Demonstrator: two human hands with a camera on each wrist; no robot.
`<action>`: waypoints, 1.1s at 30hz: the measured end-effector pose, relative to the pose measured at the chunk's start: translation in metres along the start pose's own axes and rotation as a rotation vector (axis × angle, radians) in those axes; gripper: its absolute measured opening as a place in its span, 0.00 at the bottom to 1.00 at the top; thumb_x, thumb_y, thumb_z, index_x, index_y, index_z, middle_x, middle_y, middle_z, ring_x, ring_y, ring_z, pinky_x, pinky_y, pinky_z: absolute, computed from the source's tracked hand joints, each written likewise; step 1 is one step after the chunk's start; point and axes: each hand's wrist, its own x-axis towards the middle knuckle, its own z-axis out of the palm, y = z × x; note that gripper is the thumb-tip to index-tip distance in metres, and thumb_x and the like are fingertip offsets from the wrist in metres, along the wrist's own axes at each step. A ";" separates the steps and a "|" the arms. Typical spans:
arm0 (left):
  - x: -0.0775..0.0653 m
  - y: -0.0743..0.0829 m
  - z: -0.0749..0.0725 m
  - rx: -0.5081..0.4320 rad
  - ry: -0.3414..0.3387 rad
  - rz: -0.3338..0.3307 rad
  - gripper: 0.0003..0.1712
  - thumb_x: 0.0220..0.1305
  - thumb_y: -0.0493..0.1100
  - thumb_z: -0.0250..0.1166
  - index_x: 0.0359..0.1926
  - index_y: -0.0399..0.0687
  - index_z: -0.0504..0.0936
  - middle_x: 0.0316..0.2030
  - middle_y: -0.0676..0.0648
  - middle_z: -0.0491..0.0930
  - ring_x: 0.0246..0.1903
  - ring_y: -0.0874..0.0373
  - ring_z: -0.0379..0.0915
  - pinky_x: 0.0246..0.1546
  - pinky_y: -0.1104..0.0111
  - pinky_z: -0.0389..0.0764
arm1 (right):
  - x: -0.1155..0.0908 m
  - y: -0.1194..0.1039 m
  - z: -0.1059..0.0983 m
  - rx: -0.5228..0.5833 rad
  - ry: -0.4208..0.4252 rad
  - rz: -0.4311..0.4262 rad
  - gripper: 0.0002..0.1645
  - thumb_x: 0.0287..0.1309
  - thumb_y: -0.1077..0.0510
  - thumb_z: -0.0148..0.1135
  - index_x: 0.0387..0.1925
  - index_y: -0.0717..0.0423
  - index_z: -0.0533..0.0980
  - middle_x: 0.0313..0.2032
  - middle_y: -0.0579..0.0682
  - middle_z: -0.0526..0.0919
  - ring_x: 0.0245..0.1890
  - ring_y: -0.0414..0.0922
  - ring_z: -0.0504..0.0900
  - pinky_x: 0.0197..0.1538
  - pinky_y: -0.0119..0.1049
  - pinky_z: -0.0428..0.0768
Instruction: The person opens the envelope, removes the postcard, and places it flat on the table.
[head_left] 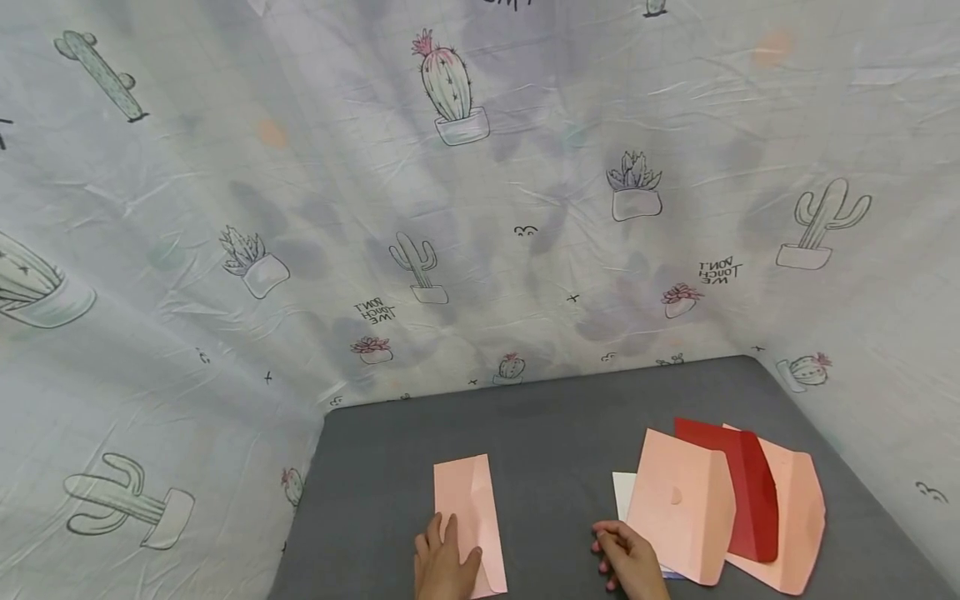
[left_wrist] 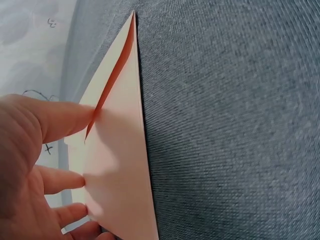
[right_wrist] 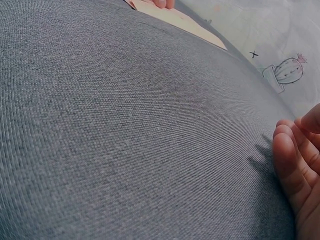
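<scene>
A long pink envelope (head_left: 472,521) lies on the grey cloth surface, its flap side up. My left hand (head_left: 444,562) rests on the lower part of it, fingers spread. In the left wrist view the thumb (left_wrist: 70,120) touches the edge of the flap, which stands slightly lifted with a darker gap under it. My right hand (head_left: 630,554) hovers over the cloth at the left side of a fanned group of envelopes. Its fingers (right_wrist: 286,155) are loosely curled, with nothing seen between them.
At the right lie a pink envelope (head_left: 671,517) with a rounded flap, a red envelope (head_left: 750,500) and another pink envelope (head_left: 802,517), overlapping. A white sheet (head_left: 624,492) peeks out under the nearest. A cactus-printed curtain (head_left: 480,200) surrounds the table (head_left: 555,450).
</scene>
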 end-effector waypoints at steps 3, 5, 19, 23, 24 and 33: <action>-0.001 0.001 0.000 0.003 -0.019 0.018 0.41 0.54 0.53 0.73 0.65 0.38 0.74 0.68 0.33 0.63 0.56 0.42 0.61 0.49 0.48 0.69 | 0.000 0.000 0.000 -0.003 0.000 -0.004 0.14 0.68 0.59 0.59 0.49 0.65 0.79 0.30 0.51 0.84 0.19 0.40 0.76 0.18 0.37 0.79; -0.003 0.002 -0.001 -0.010 -0.035 0.043 0.41 0.53 0.53 0.73 0.65 0.37 0.74 0.68 0.32 0.63 0.54 0.42 0.61 0.48 0.48 0.69 | 0.000 -0.001 0.000 -0.007 0.002 -0.005 0.13 0.69 0.60 0.58 0.49 0.64 0.79 0.30 0.50 0.84 0.19 0.39 0.76 0.18 0.37 0.79; -0.014 0.008 0.014 0.038 -0.064 0.221 0.40 0.50 0.52 0.76 0.62 0.38 0.76 0.66 0.32 0.66 0.50 0.44 0.62 0.42 0.51 0.71 | -0.002 -0.003 0.001 0.001 0.007 -0.005 0.13 0.68 0.60 0.59 0.48 0.65 0.79 0.30 0.53 0.84 0.18 0.40 0.76 0.18 0.37 0.78; -0.016 0.012 0.014 0.035 -0.110 0.252 0.41 0.49 0.52 0.75 0.63 0.39 0.76 0.65 0.33 0.66 0.50 0.44 0.63 0.42 0.50 0.73 | -0.002 -0.004 0.000 -0.003 0.005 -0.010 0.13 0.68 0.61 0.58 0.48 0.65 0.79 0.30 0.53 0.83 0.18 0.39 0.76 0.18 0.37 0.78; -0.017 0.013 0.013 0.032 -0.131 0.257 0.41 0.49 0.52 0.75 0.63 0.39 0.76 0.66 0.33 0.66 0.50 0.44 0.63 0.42 0.49 0.73 | -0.002 -0.003 0.000 -0.003 0.004 -0.009 0.13 0.68 0.61 0.58 0.48 0.65 0.79 0.30 0.53 0.83 0.18 0.39 0.76 0.18 0.37 0.78; -0.022 0.020 0.014 0.051 -0.226 0.282 0.41 0.53 0.54 0.72 0.65 0.38 0.74 0.66 0.33 0.64 0.49 0.46 0.61 0.42 0.55 0.72 | -0.002 -0.003 0.000 0.004 -0.003 0.005 0.14 0.68 0.60 0.59 0.49 0.66 0.79 0.30 0.53 0.83 0.19 0.40 0.76 0.19 0.37 0.78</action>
